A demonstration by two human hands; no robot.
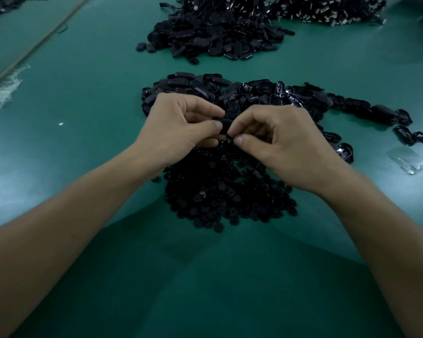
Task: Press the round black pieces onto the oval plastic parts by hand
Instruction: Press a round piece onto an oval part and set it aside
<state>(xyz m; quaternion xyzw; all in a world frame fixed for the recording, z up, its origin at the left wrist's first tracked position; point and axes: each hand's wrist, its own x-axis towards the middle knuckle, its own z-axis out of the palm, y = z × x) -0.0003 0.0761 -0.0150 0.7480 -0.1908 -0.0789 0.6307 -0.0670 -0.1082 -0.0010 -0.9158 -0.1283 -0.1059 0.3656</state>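
Head: left hand, right hand pinch oval part

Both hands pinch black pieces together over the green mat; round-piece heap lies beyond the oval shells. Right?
No. Head view: the round-piece heap lies nearer the person than the oval shells. The rest holds: left hand and right hand pinch black pieces together over the green mat.

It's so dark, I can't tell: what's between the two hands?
Head view: a small black part, pinched by the left hand and the right hand, above the round pieces pile.
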